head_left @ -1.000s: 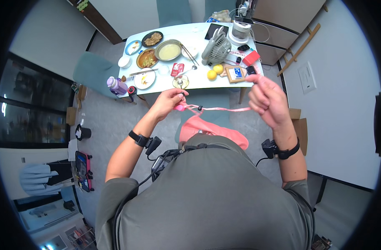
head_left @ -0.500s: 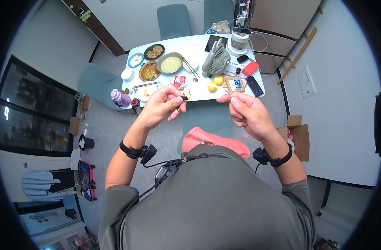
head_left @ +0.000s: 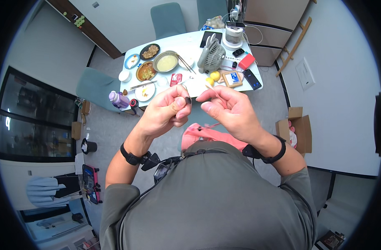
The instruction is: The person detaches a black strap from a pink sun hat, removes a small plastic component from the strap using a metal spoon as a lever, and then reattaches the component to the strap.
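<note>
My left hand (head_left: 168, 111) is closed on a small black piece (head_left: 188, 100), just in front of the table. My right hand (head_left: 227, 113) faces it, separated by a small gap, with a thin pale-pink cord (head_left: 212, 88) pinched in its curled fingers. Below both hands a pink cloth item (head_left: 192, 137) lies at my lap, with a cord and a dark toggle on it. What else my curled fingers cover is hidden.
The white table (head_left: 198, 85) ahead holds several dishes, a grey fan (head_left: 211, 56), lemons (head_left: 215, 76), a purple bottle (head_left: 117, 99), a phone (head_left: 251, 79) and a white appliance (head_left: 233, 38). Teal chairs (head_left: 167, 18) surround it. An open cardboard box (head_left: 300, 131) stands at right.
My right hand has moved left and down toward my left hand. The pink cord no longer stretches out level between them. My left hand has lowered slightly and its grip has turned.
</note>
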Action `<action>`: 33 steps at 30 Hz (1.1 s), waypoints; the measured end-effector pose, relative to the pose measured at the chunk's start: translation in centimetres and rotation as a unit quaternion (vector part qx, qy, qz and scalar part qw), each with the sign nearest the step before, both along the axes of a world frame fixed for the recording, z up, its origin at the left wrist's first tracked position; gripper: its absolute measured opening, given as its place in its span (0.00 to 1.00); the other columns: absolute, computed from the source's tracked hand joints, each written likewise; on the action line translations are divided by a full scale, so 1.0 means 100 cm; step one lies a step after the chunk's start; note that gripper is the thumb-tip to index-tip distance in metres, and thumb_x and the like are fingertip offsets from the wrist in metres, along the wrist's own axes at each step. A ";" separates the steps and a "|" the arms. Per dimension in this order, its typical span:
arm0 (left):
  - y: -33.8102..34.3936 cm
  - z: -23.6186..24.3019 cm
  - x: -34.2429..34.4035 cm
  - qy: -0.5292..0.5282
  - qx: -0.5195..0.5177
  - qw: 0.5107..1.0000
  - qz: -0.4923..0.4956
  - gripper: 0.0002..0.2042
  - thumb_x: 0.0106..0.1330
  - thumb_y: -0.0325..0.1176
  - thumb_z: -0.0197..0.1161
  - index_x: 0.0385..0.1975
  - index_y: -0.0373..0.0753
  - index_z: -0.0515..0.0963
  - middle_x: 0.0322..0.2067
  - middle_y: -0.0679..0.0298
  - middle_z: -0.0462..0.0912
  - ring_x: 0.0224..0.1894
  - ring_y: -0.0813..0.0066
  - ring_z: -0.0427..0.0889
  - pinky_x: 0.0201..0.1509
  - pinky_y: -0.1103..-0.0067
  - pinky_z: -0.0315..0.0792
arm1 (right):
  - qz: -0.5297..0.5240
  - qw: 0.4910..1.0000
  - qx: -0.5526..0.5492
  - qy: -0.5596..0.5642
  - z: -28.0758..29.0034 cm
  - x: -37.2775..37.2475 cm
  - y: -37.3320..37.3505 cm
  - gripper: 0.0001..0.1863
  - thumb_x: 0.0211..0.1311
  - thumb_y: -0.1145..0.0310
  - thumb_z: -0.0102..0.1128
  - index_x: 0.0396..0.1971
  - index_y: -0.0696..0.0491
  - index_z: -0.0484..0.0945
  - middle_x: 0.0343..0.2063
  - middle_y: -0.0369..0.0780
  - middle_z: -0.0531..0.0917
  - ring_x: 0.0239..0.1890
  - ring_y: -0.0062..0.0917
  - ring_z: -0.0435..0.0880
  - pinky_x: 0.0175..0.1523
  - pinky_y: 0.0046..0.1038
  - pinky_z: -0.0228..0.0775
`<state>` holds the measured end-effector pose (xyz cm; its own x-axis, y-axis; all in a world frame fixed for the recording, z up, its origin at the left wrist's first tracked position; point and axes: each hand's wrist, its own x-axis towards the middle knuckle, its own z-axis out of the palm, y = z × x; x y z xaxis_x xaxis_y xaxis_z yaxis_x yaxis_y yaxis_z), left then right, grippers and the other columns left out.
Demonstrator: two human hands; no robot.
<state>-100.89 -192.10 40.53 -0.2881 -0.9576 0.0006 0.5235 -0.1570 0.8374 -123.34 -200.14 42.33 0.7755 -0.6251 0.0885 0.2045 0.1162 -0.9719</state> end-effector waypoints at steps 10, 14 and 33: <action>0.013 0.011 -0.026 -0.343 -0.345 0.846 0.218 0.09 0.71 0.20 0.63 0.42 0.34 0.67 0.34 0.56 0.82 0.33 0.77 0.82 0.37 0.80 0.79 | -0.103 0.972 -0.212 0.003 -0.002 -0.007 0.010 0.11 0.61 0.78 0.69 0.44 0.60 0.84 0.15 0.28 0.68 0.17 0.09 0.65 0.24 0.19 0.61; 0.023 0.016 -0.026 -0.474 -0.411 0.743 0.232 0.12 0.68 0.19 0.65 0.45 0.33 0.69 0.36 0.57 0.83 0.34 0.76 0.84 0.36 0.79 0.79 | -0.161 0.881 -0.423 -0.135 -0.010 -0.003 0.002 0.16 0.54 0.78 0.72 0.45 0.58 0.85 0.15 0.31 0.70 0.15 0.20 0.68 0.21 0.24 0.61; 0.036 0.048 -0.040 -0.394 -0.245 0.881 0.093 0.05 0.75 0.27 0.55 0.39 0.33 0.69 0.32 0.65 0.74 0.28 0.85 0.70 0.32 0.84 0.66 | -0.165 0.670 -0.705 -0.163 0.002 -0.022 -0.012 0.20 0.50 0.72 0.75 0.46 0.53 0.85 0.16 0.28 0.57 0.14 0.16 0.60 0.17 0.23 0.47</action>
<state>-104.89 -188.52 45.38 -0.2217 -0.9288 0.2968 -0.2719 0.3512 0.8959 -125.57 -201.38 42.53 0.4113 0.1259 0.9028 0.2222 -0.9744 0.0346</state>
